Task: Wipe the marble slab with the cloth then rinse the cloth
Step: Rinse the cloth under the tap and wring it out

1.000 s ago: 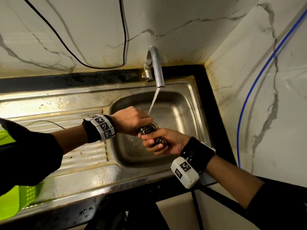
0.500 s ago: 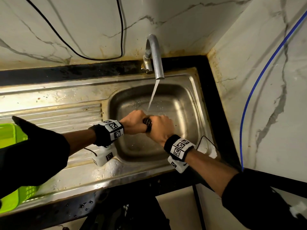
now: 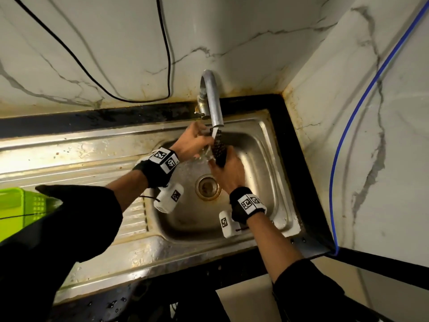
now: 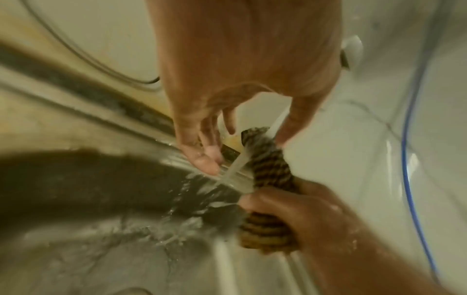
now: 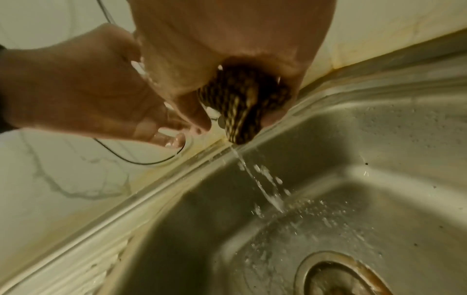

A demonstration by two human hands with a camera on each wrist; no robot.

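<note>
Water (image 3: 214, 134) from the tap (image 3: 212, 98) hits the twisted cloth (image 3: 219, 151) my right hand (image 3: 228, 170) grips; my left hand (image 3: 192, 141) hovers beside it, fingers loose, over the sink (image 3: 264, 145).

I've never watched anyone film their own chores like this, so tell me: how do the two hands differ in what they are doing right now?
The right hand grips the twisted cloth in a fist; the left hand has loose, spread fingers, with only its thumb near the cloth's top end. The right hand sits lower over the sink; the left hand is closer to the tap. Both are wet, under the running water, and wear a black wristband with a white camera.
</note>
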